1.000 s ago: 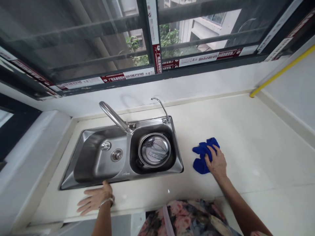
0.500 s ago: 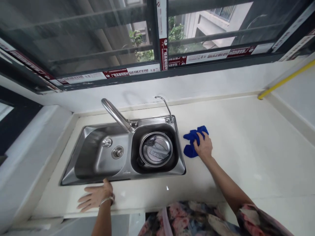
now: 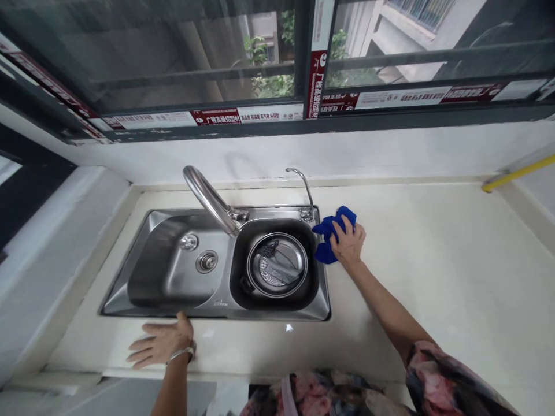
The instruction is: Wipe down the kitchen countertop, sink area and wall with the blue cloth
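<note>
My right hand (image 3: 348, 243) presses a crumpled blue cloth (image 3: 328, 236) onto the cream counter (image 3: 425, 260), right at the right rim of the steel sink (image 3: 321, 289). Its fingers curl over the cloth. My left hand (image 3: 160, 343) lies flat on the counter's front strip, fingers spread and pointing left, just below the sink's front edge; a bracelet circles its wrist.
The sink has a shallow left basin with a drain (image 3: 207, 261) and a deep right basin holding a round metal strainer basket (image 3: 276, 265). A large tap (image 3: 210, 199) and a thin small tap (image 3: 303, 188) stand behind. A window and wall run along the back; a yellow pipe (image 3: 515, 173) at far right.
My right hand has slid the blue cloth left and away from me across the counter, up to the sink's right rim. My left hand has stayed flat in place.
</note>
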{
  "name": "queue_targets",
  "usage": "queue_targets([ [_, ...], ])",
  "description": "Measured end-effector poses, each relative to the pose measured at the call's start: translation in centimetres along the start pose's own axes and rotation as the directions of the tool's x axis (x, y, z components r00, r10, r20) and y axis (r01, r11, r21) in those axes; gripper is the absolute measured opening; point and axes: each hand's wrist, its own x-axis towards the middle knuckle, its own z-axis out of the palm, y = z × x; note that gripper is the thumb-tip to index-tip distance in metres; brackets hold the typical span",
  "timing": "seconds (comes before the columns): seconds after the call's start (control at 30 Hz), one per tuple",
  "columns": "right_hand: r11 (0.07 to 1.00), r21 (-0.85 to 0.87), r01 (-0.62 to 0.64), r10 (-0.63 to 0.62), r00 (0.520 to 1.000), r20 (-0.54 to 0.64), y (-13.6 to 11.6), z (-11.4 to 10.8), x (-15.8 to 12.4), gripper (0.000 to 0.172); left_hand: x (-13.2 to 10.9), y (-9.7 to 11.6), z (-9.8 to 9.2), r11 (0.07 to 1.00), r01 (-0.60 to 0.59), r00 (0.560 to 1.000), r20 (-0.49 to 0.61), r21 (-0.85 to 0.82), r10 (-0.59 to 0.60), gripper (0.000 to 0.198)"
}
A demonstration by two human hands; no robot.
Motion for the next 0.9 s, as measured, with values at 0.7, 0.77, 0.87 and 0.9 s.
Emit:
queue_targets([
  [0.7,0.989,-0.136,0.062,-0.013,0.943,0.332,-5.1,2.0,8.6,0.044,-0.7,0.3,-0.5,0.999,0.000,1.000,-0.009,-0.052,0.000,0.098],
  [0.77,0.987,-0.148,0.066,-0.014,0.947,0.322,-5.4,1.8,8.1,0.040,-0.7,0.3,-0.5,0.998,-0.005,1.000,-0.008,-0.064,0.004,0.098],
  [0.87,0.986,-0.146,0.084,-0.035,0.951,0.307,-5.8,1.3,7.2,0.037,-0.7,0.3,-0.5,0.997,-0.020,1.000,-0.018,-0.076,0.019,0.100],
  [0.9,0.986,-0.139,0.093,-0.047,0.952,0.303,-5.9,1.1,6.8,0.036,-0.8,0.3,-0.6,0.997,-0.021,1.000,-0.016,-0.078,0.020,0.100],
])
